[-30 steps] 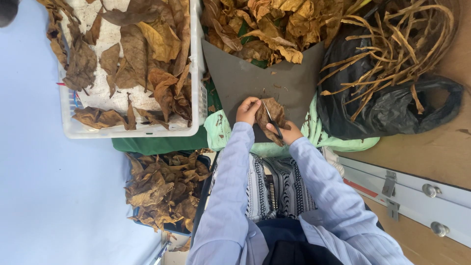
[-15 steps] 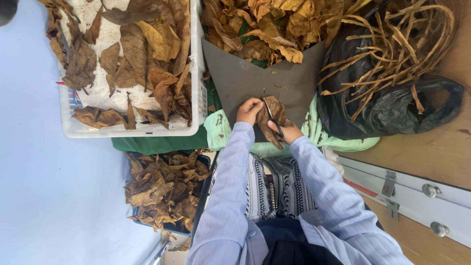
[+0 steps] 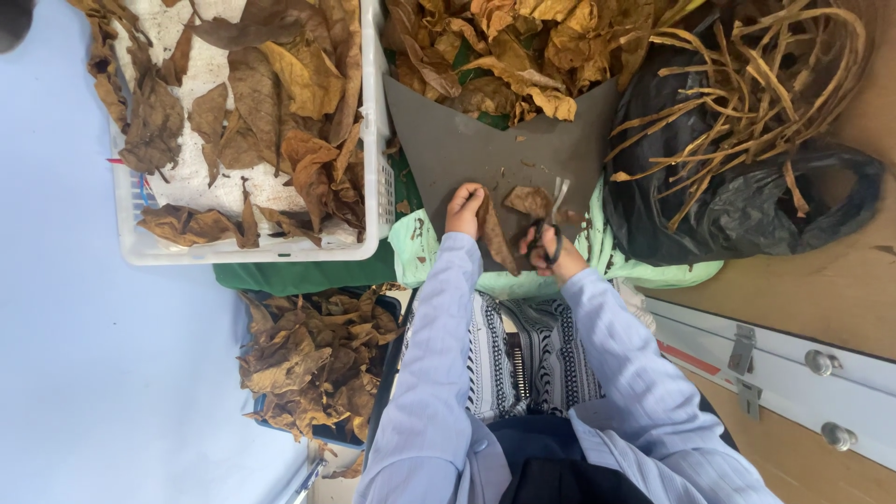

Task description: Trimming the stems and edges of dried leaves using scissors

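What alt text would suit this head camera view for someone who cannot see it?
The left hand holds a dried brown leaf on a grey board while the right hand works black-handled scissors. A white plastic basket alongside holds more leaves.

White basket [image 3: 373, 140] cut off at top, scissors' [image 3: 551, 229] handles hidden in right hand [image 3: 551, 257]

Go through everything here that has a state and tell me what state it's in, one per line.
Scissors: blades open, held in right hand.
Leaf: dry, brown, pinched in left hand.
White crate: partly filled with dry leaves.
Black bag: open, stems sticking out.
Grey board: flat, leaf scraps on it.
Leaf pile: heaped above the board.
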